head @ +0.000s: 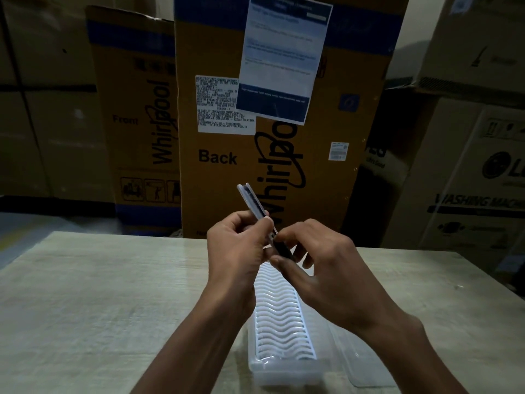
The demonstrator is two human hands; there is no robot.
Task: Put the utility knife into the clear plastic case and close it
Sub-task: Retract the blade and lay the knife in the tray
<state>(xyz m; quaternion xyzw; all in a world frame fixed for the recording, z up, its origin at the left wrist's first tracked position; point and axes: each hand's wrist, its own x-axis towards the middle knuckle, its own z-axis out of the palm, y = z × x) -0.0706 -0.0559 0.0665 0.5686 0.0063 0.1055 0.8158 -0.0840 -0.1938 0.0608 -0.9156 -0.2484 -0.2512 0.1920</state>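
Both hands pinch the utility knife (257, 206) in the air: left grip (235, 245) closed on its middle, right grip (315, 251) on its dark end. The open clear plastic case (284, 322) lies on the desk (99, 294) directly below. Fumbling the slider could expose the blade or drop the knife.

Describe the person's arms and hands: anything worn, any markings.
Both forearms are bare all the way to the frame edge; no sleeves show. The left hand and right hand wear no gloves, and no rings, watch or wristbands are visible. No markings can be seen in the dim light.
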